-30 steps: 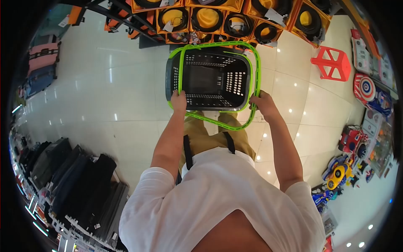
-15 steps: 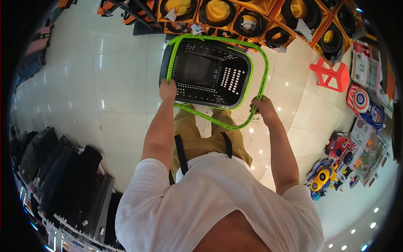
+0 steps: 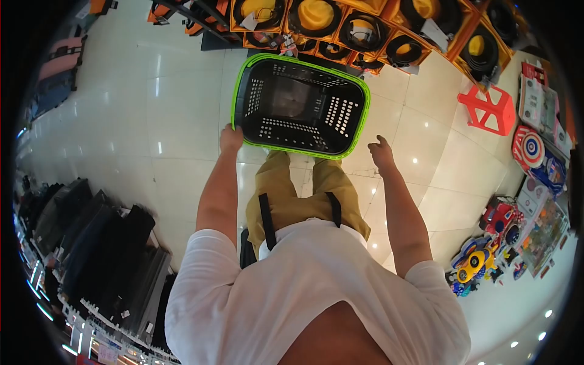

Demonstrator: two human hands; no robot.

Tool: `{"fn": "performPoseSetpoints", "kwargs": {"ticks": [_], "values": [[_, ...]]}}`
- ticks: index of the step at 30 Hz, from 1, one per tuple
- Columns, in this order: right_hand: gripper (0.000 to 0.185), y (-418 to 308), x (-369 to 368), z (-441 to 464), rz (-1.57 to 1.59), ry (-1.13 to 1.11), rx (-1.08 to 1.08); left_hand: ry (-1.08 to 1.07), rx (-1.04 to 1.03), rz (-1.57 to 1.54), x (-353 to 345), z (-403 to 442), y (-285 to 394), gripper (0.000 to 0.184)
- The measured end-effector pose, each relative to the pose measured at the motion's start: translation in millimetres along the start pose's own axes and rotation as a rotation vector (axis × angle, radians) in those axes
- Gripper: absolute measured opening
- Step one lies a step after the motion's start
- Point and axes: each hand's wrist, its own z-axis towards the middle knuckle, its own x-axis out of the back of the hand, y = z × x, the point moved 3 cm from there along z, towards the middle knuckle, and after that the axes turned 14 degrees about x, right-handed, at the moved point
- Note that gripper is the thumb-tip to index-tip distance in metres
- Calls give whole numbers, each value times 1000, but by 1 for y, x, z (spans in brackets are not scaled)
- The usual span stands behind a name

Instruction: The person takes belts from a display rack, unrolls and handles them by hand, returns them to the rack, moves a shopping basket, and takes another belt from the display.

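Note:
A black shopping basket (image 3: 292,131) with perforated sides and a bright green rim is in front of my legs, its open top facing up. Nothing shows inside it. The green handles lie down along the rim. My left hand (image 3: 231,139) grips the near left corner, its fingers partly hidden behind the rim. To the right of the basket, my right hand (image 3: 381,154) is apart from it and holds nothing, with its fingers loosely apart. Whether the basket rests on the floor or hangs from my left hand I cannot tell.
Orange cubbies with coiled black belts (image 3: 313,17) stand just beyond the basket. On the right are a red plastic stool (image 3: 490,109) and boxed toys (image 3: 477,263). Dark folded trousers (image 3: 109,252) hang at the lower left; suitcases (image 3: 58,73) stand farther off.
The raised green handles have folded down onto the basket's rim. My right hand has let go of the handle and opened. My left hand has moved slightly left and down.

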Motion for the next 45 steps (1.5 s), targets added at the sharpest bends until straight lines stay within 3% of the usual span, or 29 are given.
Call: {"fn": "performPoseSetpoints", "kwargs": {"ticks": [3,5,7,8,9,11,13,16,17,18,20,22,25,28,33,45], "values": [[59,-11,9,-25,-66,-104,57,-189,-240,13,-28,-15,6,40],[56,-11,17,-42,-108,-168,82,-231,-495,65,-11,-70,34,37],[53,-4,19,-52,-195,-201,112,-336,-603,90,1,-111,58,32],[51,2,21,-57,-187,-209,103,-457,-533,11,7,-133,70,30],[51,5,26,-59,-165,-191,113,-573,-463,-67,25,-164,88,31],[51,13,36,-70,-242,-238,148,-850,-551,-326,63,-233,121,31],[50,26,52,-71,-267,-229,190,-937,-769,-353,133,-329,161,31],[50,45,79,-69,-286,-219,197,-695,-1442,-274,233,-459,188,33],[50,53,91,-65,-261,-197,177,-468,-1731,-321,255,-498,191,34],[50,62,100,-63,-261,-200,176,-326,-1862,-334,272,-534,190,22],[47,80,116,-57,-222,-124,167,-418,-1782,-384,288,-572,184,31],[46,104,124,-48,-243,-128,179,-93,-1624,-110,298,-611,190,28],[45,122,131,-40,-229,-106,164,62,-1493,-63,299,-643,194,24],[45,123,135,-42,-263,-125,172,-31,-1472,98,315,-662,201,20],[48,118,123,-43,-235,-175,165,138,-1533,-16,323,-651,201,20],[48,96,91,-27,-206,-4,173,505,-1761,-349,365,-582,158,22]]}}
